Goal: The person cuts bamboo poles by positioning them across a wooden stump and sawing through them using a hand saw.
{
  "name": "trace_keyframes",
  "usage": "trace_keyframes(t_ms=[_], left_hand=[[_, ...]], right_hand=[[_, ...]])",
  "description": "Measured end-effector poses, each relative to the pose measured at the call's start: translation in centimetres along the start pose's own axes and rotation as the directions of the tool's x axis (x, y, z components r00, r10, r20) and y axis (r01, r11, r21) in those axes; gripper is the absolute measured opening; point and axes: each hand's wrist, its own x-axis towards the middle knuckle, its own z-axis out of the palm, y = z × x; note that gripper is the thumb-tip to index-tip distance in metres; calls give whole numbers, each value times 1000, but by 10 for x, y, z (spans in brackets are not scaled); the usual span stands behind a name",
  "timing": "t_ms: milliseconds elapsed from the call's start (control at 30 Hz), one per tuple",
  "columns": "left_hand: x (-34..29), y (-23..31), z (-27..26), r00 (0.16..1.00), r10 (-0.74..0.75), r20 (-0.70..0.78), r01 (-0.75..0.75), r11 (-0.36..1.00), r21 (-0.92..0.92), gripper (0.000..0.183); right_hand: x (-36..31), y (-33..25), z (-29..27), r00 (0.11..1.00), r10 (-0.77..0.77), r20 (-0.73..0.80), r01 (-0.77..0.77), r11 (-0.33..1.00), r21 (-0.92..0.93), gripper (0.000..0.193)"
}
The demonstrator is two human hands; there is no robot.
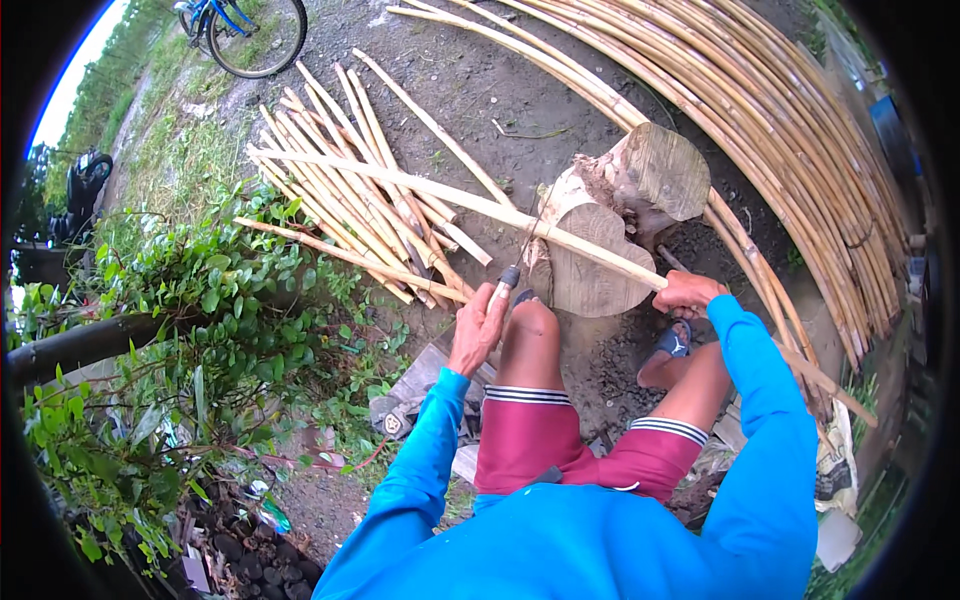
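My right hand (690, 293) is closed round a long pale pole (600, 250), which looks like bamboo. The pole lies across a cut log (602, 285) and slants from the upper left to the lower right, past my right arm. In my left hand (480, 328) is a knife-like tool (511, 276) with a dark handle and a thin dark blade. Its blade points up and away from me and meets or crosses the pole at the log's left side; whether it is cutting into the pole I cannot tell.
Shorter cut poles (350, 190) lie in a heap at the upper left. Many long poles (760, 130) curve along the right. A second log (670, 180) adjoins the first. Leafy bushes (200, 300) grow at the left, and a blue bicycle (255, 40) stands at the top.
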Motion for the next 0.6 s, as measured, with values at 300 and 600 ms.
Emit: trace_keyframes(t_ms=[300,600], left_hand=[[-6,0,7,998,58,-25,-57,998,39,35],[-7,17,4,999,45,-15,-43,996,77,40]], right_hand=[[-11,-24,-2,999,19,-26,-20,999,-46,21],[16,-25,31,877,-254,-407,193,964,-185,42]])
